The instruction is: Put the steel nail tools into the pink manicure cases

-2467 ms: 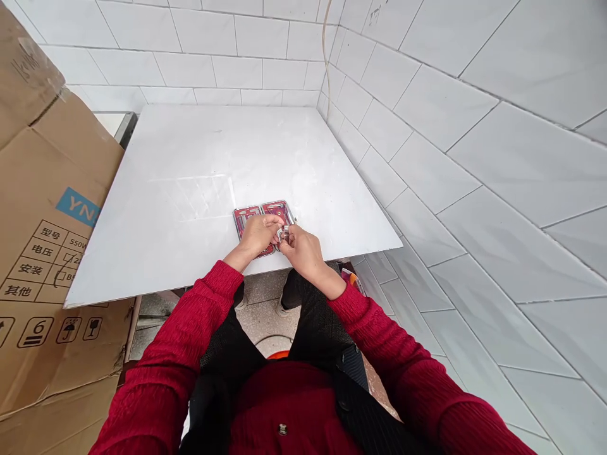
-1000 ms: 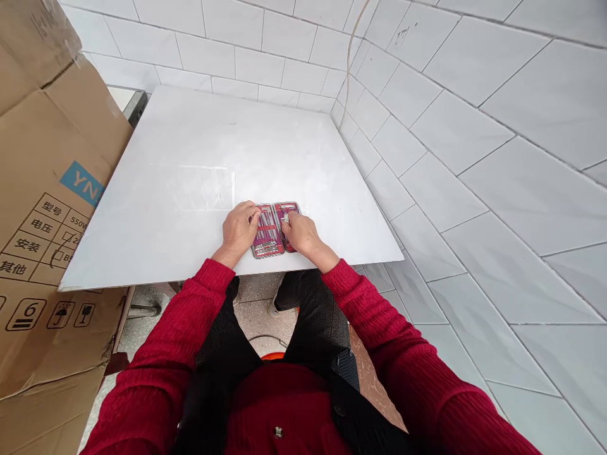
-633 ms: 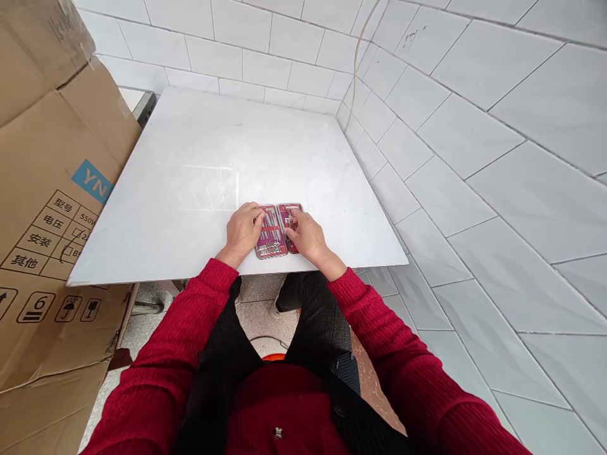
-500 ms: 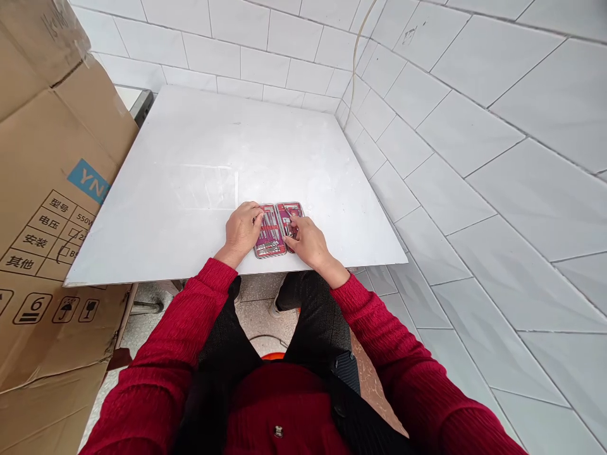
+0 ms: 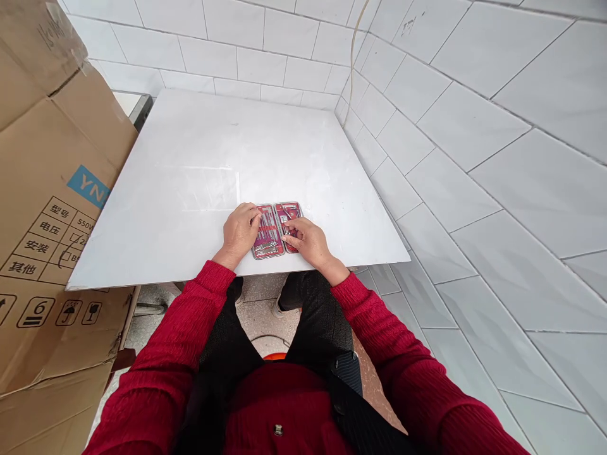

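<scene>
An open manicure set case lies near the front edge of the white table, its two red-lined halves spread flat. Several slim silver tools sit in the left half under a red strap. Larger silver pieces lie across its near end. My left hand grips the left half's outer edge, thumb and fingers closed around it. Over the right half, my right hand has thumb and fingers drawn together in a pinch at the tools there. The fingers hide most of what they pinch, a small piece too covered to name.
A large cardboard box stands along the table's left side. White tiled walls border the back and right of the white table. A thin cable hangs in the far corner.
My right hand's fingertips have shifted slightly over the right half, with the pinch drawn closer to its inner side. My left hand stays on the case edge. The view has tilted a little.
</scene>
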A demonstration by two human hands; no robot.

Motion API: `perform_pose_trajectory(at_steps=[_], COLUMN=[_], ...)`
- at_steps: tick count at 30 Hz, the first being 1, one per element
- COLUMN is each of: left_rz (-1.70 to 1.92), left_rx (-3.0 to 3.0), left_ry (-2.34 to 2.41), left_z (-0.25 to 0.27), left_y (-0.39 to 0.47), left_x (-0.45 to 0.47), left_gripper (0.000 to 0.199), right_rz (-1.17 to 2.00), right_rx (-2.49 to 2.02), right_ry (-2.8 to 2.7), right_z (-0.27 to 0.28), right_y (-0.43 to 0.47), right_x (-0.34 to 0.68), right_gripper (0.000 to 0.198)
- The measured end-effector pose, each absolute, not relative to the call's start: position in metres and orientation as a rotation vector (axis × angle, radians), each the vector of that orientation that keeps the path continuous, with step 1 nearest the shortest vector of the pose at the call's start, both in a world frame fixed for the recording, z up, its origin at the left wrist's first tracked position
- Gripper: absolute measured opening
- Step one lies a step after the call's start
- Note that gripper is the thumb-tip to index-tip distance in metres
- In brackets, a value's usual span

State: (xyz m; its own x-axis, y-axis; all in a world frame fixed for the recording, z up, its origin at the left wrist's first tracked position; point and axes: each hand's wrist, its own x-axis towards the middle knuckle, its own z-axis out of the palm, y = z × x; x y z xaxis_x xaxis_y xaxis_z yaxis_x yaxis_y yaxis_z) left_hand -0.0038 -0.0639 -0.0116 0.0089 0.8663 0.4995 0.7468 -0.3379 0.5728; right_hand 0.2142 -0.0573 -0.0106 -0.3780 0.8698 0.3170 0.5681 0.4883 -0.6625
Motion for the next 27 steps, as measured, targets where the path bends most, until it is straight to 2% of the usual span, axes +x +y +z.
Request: perform_pose_trajectory(at_steps=[6,13,18,27], left_rz=[1.224,1.196,1.202,1.215], left_rx=[2.146,2.151,2.143,2.147], left_ry=[1.742,1.762,1.762,1.75], left_z=[-0.011,-0.009,-0.009,-0.01], left_y=[-0.063,-0.063,-0.063,-0.061], left_x=[-0.004,-0.003,-0.004,-0.004], left_gripper=[0.027,0.028,0.028,0.026], right_rz=[0.638,0.604,0.637,0.415], right_rx=[-1.137,-1.11,-1.163,-1.113], right_ry=[-2.027,-2.175,-2.171,-2.356], right_z=[-0.023,-0.013,-0.01,-0.002], right_y=[-0.059,-0.057,-0.053,-0.053], right_x=[0.224,0.229,0.227,0.225], right_gripper=[0.037,0.036,0.043,0.048])
